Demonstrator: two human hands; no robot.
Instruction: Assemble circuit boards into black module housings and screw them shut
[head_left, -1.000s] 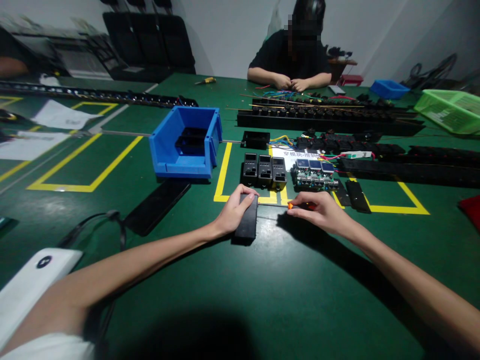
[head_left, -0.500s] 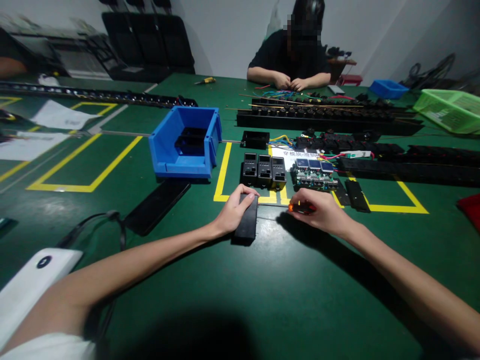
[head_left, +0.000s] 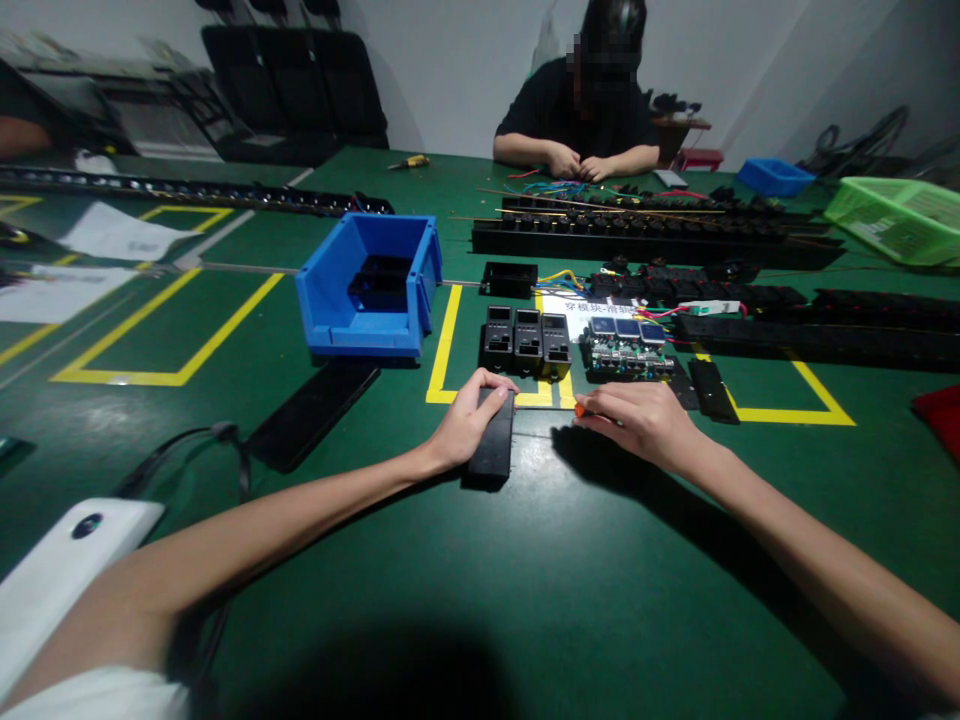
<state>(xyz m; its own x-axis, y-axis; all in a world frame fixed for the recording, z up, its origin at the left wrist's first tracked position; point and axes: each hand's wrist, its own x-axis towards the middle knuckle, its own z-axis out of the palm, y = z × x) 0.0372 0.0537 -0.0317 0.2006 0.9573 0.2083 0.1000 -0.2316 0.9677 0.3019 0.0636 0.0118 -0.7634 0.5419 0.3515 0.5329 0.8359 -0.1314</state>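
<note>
My left hand (head_left: 474, 422) is closed around a black rectangular box (head_left: 493, 445), which rests on the green table. My right hand (head_left: 637, 420) grips a screwdriver (head_left: 579, 408) by its handle; only an orange bit of the handle shows past the fingers. Its thin shaft points left toward the far end of the box, and I cannot tell exactly where the tip meets it. Just beyond my left hand stand three black module housings (head_left: 528, 340) in a row. To their right lie green circuit boards (head_left: 630, 350) with small screens.
A blue bin (head_left: 364, 330) holding black parts stands at the left, with a black phone-like slab (head_left: 315, 415) before it. Long black rails (head_left: 652, 240) run across the back right. A co-worker (head_left: 574, 120) sits opposite. A white device (head_left: 82, 560) lies by my left arm.
The fingers of my right hand have shifted around the screwdriver handle, and less of it shows now. My left hand and the black box stay in place.
</note>
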